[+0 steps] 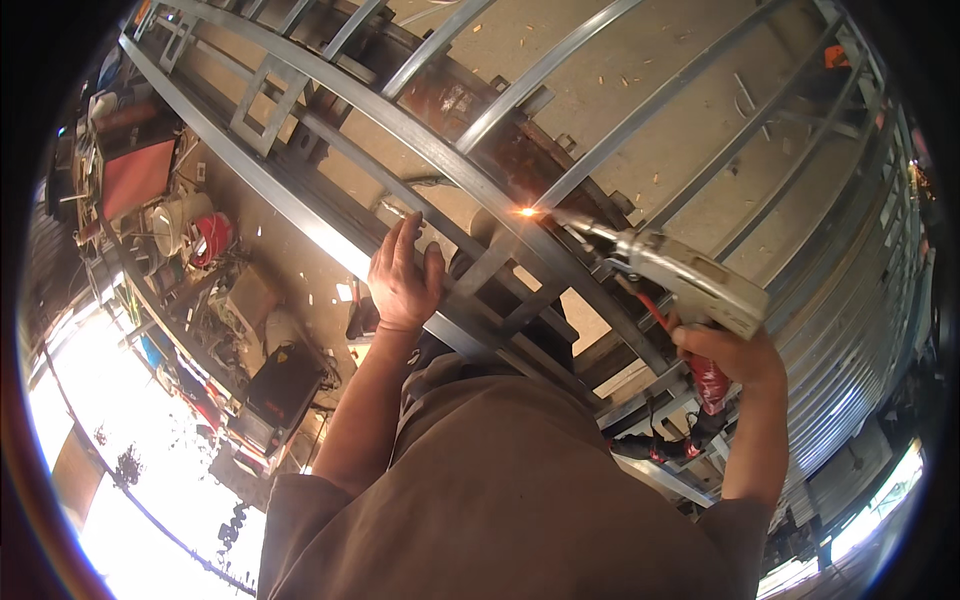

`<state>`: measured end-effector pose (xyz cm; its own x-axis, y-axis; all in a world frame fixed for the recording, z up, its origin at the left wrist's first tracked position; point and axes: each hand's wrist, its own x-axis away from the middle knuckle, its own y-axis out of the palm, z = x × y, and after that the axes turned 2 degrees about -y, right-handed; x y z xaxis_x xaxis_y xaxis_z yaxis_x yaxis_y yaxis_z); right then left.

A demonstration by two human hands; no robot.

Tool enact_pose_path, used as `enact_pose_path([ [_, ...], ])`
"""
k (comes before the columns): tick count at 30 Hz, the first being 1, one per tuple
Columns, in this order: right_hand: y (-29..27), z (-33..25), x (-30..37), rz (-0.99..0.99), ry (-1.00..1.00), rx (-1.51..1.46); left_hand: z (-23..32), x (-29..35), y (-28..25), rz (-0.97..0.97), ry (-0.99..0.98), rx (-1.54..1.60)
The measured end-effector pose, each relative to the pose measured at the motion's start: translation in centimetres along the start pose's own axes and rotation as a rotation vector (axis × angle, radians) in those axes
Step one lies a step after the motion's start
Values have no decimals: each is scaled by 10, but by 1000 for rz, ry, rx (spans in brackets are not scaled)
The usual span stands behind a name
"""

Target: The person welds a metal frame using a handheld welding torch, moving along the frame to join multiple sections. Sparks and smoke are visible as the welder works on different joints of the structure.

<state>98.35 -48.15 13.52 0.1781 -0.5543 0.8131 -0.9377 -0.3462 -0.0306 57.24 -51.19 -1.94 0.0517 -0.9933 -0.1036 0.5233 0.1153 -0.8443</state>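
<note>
My right hand [738, 358] is wrapped round the red-covered grip of a handheld welding gun [697, 283] with a pale grey body. Its narrow nozzle points left, to a bright orange spark [528, 212] where a crossbar meets the long rail of a grey metal frame [410, 130]. My left hand [405, 275] rests on the frame's near tube, fingers stretched out and thumb apart, holding nothing. Beneath the right hand runs a black cable [650, 447] with red bits. The gun's trigger is hidden by my fingers.
Many parallel metal bars [840, 350] curve along the right side. A rusty beam [450, 95] lies below the frame. To the left stand a red-topped cabinet [138, 180], a red coil [210, 238] and a black case [287, 385]. Scraps dot the floor [640, 90].
</note>
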Motion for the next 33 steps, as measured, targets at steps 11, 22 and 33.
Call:
enact_pose_path([
  [11, 44, 51, 238, 767, -66, -313, -11, 2, 0, -62, 111, 112],
  [22, -16, 52, 367, 939, 487, 111, -14, 24, -5, 70, 171, 1],
  [33, -67, 56, 107, 137, -107, 106, -9, 36, 17, 206, 15, -170],
])
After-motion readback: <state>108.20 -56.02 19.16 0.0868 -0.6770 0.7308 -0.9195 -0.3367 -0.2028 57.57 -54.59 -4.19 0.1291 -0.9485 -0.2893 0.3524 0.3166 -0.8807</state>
